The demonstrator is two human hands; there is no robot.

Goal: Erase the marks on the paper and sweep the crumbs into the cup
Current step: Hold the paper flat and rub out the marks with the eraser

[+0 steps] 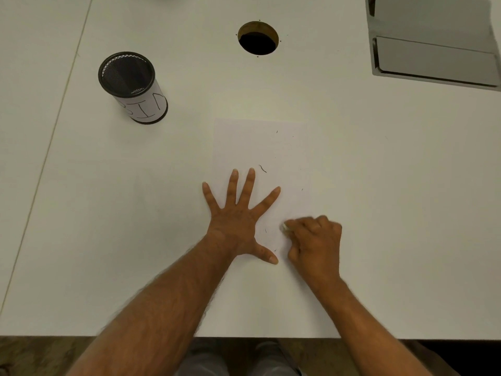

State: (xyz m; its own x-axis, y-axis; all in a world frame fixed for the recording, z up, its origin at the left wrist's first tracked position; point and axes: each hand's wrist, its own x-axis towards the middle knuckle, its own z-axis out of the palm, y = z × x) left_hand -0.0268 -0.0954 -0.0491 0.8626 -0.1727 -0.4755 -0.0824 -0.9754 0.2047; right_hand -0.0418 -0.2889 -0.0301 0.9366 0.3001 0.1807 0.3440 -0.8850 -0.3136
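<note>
Pressing paper (260, 142): left hand (235, 226) spread flat | right hand (315, 245) pinching eraser (285, 227) | cup (132, 86) labelled "BIN"

Left hand (235, 225) lies flat, all 5 fingers splayed wide — right hand (315, 244) beside it is curled into a loose fist, both bare forearms extended forward.

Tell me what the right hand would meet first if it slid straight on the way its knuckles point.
Probably the left hand: the right hand, gripping a small pale eraser, faces left across the white paper sheet.
</note>
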